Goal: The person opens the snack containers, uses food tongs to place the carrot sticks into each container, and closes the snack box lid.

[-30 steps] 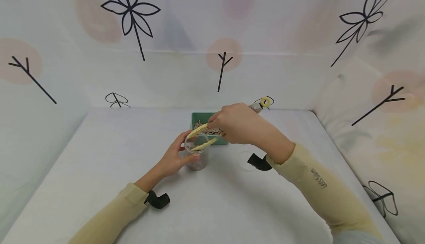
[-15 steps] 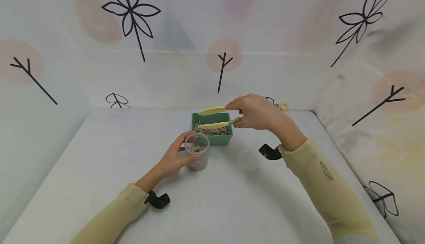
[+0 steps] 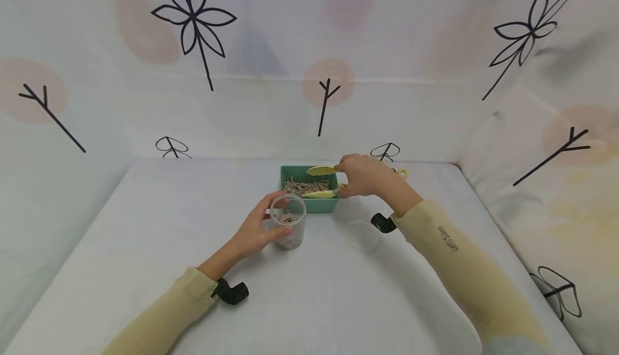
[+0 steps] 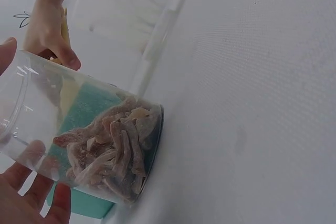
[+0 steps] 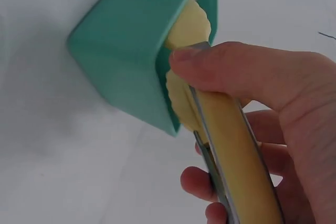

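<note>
My left hand (image 3: pixel 256 231) grips a clear plastic cup (image 4: pixel 39 98) upright on the table, fingers and thumb curled round its side. Inside lie greyish-brown strips (image 4: pixel 118 145), heaped in the lower part. My right hand (image 3: pixel 364 175) holds yellow-tipped tongs (image 5: pixel 226 145) by their metal and yellow handles. The spread tips of the tongs reach over and into a green rectangular box (image 3: pixel 314 205), which stands just behind the cup. More of the same strips (image 3: pixel 302 186) fill the box's bottom. In the right wrist view the box wall hides the ends of the tips.
A clear round lid (image 3: pixel 362 236) lies flat on the white table (image 3: pixel 309 301), right of the cup. Patterned white fabric (image 3: pixel 271 38) rises behind the table and along both sides. Each wrist carries a black camera mount (image 3: pixel 232 292).
My right hand has swung the tongs from the cup's mouth back over the green box and down into it. The left hand keeps the cup in place.
</note>
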`<state>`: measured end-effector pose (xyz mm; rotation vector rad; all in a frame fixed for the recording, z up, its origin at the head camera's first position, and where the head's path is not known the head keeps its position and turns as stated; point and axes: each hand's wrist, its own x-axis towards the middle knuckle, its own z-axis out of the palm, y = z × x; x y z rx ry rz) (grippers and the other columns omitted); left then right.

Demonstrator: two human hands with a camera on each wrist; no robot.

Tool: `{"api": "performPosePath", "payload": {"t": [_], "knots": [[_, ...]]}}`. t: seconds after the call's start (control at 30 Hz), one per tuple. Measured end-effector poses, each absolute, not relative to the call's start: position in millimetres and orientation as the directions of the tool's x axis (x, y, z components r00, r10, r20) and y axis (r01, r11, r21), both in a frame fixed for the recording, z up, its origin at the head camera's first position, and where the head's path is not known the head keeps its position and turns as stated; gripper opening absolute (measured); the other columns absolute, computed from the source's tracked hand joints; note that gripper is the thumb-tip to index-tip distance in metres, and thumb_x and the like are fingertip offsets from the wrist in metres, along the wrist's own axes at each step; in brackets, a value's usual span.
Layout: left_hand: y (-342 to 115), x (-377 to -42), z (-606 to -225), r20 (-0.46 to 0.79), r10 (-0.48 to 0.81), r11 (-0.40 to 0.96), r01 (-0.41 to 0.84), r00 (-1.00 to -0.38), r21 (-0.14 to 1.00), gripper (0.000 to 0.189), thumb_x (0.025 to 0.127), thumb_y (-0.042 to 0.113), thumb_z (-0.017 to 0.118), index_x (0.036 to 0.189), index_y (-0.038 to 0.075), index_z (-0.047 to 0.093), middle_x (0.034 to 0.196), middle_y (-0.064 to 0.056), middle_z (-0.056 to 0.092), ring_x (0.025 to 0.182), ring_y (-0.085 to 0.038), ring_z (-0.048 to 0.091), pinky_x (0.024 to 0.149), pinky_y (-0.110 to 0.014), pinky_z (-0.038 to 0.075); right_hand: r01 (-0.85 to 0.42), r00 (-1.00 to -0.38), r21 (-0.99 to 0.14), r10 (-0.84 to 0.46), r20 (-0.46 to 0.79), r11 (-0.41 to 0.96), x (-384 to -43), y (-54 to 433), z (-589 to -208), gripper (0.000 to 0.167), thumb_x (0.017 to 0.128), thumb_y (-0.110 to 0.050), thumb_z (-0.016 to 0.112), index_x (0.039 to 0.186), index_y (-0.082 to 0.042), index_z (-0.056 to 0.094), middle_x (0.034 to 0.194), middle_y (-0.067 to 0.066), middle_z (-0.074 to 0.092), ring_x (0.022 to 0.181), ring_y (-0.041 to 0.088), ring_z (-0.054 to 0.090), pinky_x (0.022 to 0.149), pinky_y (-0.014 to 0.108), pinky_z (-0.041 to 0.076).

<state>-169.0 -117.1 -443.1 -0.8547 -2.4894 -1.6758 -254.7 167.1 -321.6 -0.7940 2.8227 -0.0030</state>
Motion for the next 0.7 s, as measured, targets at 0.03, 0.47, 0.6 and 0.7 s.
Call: {"api": "performPosePath", "payload": {"t": [0.03,0.47,0.6,0.7], "knots": [[-116.9,-169.1,-443.1,0.312,0.426,0.272,0.449,-0.849,0.851,0.079,0.087,0.024,0.078,0.152,0.01,0.035,0.142,-0.01,0.052,0.133,-0.029,0.045,0.099,-0.054,0.042,-0.512,-0.834,-0.05,-0.51,-0.212,0.858,-255.6,165.6,-322.7,0.067,0.083,-0.038,0.079,0.139,-0.008,0.059,0.136,0.014,0.057,0.107,0.03,0.063,0.088,0.049,0.052],[-117.3,-170.1,-441.0,0.289,0.424,0.259,0.42,-0.859,0.87,0.077,0.09,0.034,0.076,0.154,0.023,0.035,0.144,-0.002,0.051,0.135,-0.022,0.043,0.1,-0.052,0.042,-0.495,-0.82,-0.022,-0.475,-0.319,0.869,-273.5,146.2,-327.1,0.067,0.078,-0.042,0.084,0.132,-0.008,0.066,0.124,0.009,0.063,0.108,0.027,0.059,0.086,0.046,0.052],[-117.7,-171.3,-439.7,0.277,0.436,0.244,0.408,-0.857,0.88,0.076,0.09,0.024,0.077,0.154,0.021,0.036,0.144,-0.003,0.05,0.135,-0.023,0.043,0.101,-0.053,0.042,-0.481,-0.814,-0.071,-0.475,-0.333,0.874,-279.8,141.8,-331.6,0.058,0.079,-0.036,0.084,0.127,-0.008,0.069,0.119,0.008,0.065,0.103,0.025,0.06,0.085,0.045,0.052],[-117.7,-172.0,-440.8,0.268,0.443,0.236,0.4,-0.856,0.886,0.075,0.09,0.018,0.076,0.153,0.016,0.036,0.146,-0.009,0.048,0.136,-0.03,0.042,0.101,-0.057,0.041,-0.494,-0.806,-0.097,-0.497,-0.32,0.864,-283.3,141.1,-336.6,0.05,0.082,-0.033,0.082,0.125,-0.009,0.071,0.112,0.005,0.068,0.094,0.02,0.061,0.08,0.041,0.053]]}}
